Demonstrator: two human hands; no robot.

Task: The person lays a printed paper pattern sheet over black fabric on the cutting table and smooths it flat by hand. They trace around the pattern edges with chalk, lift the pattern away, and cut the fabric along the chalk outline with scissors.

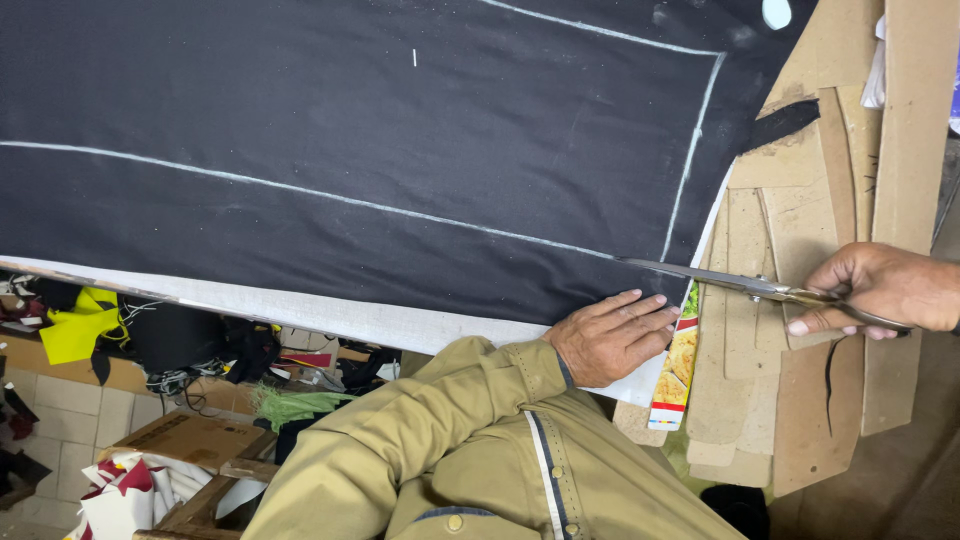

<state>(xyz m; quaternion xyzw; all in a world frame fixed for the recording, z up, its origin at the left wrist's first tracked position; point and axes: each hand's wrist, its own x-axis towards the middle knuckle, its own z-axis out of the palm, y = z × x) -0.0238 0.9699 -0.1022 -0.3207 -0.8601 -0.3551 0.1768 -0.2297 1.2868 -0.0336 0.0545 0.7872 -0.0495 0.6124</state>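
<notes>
- My left hand (612, 335) is lying palm down near the desk's near edge, fingers straight, held together and pointing toward the right edge.
- My left arm is reaching up from the bottom, bent at the elbow, in an olive sleeve.
- My right hand (880, 290) is coming in from the right edge, fingers curled shut around a grip, knuckles up.

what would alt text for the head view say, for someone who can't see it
A person's right hand holds scissors with the blades at the edge of black fabric marked with white chalk lines, while the left hand presses flat on the fabric's near edge. Cardboard pattern pieces lie at right.
</notes>
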